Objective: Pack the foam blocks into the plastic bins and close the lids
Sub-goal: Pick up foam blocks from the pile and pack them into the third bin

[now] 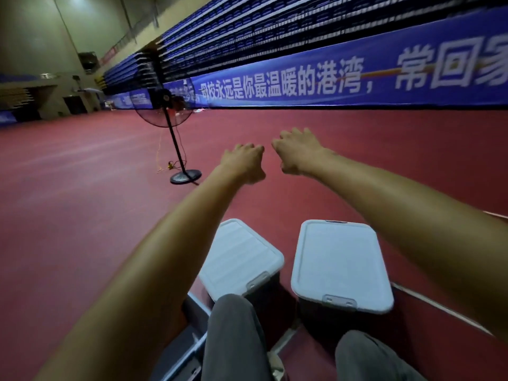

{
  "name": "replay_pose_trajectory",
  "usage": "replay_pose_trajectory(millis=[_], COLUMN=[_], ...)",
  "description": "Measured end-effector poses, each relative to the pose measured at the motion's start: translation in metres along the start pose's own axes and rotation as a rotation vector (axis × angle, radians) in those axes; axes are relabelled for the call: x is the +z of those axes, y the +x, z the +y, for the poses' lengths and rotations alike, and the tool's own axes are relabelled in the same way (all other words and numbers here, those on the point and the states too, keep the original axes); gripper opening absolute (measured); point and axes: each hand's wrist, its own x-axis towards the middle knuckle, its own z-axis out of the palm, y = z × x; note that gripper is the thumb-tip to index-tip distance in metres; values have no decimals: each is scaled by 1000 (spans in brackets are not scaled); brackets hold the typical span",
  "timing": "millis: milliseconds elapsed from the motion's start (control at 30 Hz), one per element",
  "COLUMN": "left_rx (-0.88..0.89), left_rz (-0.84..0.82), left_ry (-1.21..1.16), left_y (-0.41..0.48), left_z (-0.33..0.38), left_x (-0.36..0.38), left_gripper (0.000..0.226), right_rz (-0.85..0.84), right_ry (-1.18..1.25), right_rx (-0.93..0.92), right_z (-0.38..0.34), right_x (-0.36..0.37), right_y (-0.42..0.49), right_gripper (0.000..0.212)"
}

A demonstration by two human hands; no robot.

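Hanging at arm's length above the red floor (82, 188), both hands hold nothing. The left hand (244, 163) shows its back to the camera with the fingers curled under like a loose fist. The right hand (297, 154), just beside it at 3 o'clock, has its knuckles up, fingers bent down and away, thumb tucked low. The two hands are near each other but not touching.

Both bins sit on the floor at about 6 o'clock from the hands, side by side with a strip of floor between them. The left bin (266, 295) has dark walls and a pale, whitish lid (240, 257) with rounded corners and faint ridges across it. It is turned at a slant, with a grey latch (257, 281) at its near end. The right bin (324, 317) looks the same, though its lid (341, 262) is smooth and sits squarer to the view, with a grey latch (339, 301) at the near edge and another at the far edge. Both lids lie flat on their bins, and the contents are hidden.

Grey trousers (233, 325) fill the bottom edge, the left knee overlapping the left bin's near corner. At 10 o'clock from the hands stands a black fan (165, 105) on a pole with a round base. A blue banner (357, 78) with white lettering runs from 12 to 2 o'clock, with rows of blue seats (247, 28) above it.
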Motion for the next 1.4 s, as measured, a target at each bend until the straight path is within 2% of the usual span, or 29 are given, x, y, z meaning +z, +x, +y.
replay_pose_trajectory(millis=[400, 767, 1100, 1400], left_rx=[461, 901, 1372, 1695], left_rz=[55, 34, 21, -21], left_ry=[-116, -235, -273, -252], left_y=[55, 22, -122, -306], left_z=[212, 423, 609, 724], left_x=[-11, -26, -50, -63], left_gripper=[66, 68, 63, 64], right_rz=[-218, -400, -623, -749], right_ry=[-127, -220, -316, -295], right_rx=[425, 807, 1213, 1519], right_z=[169, 259, 276, 236], right_x=[29, 35, 8, -20], right_y=[-127, -304, -527, -724], right_gripper=[52, 49, 54, 54])
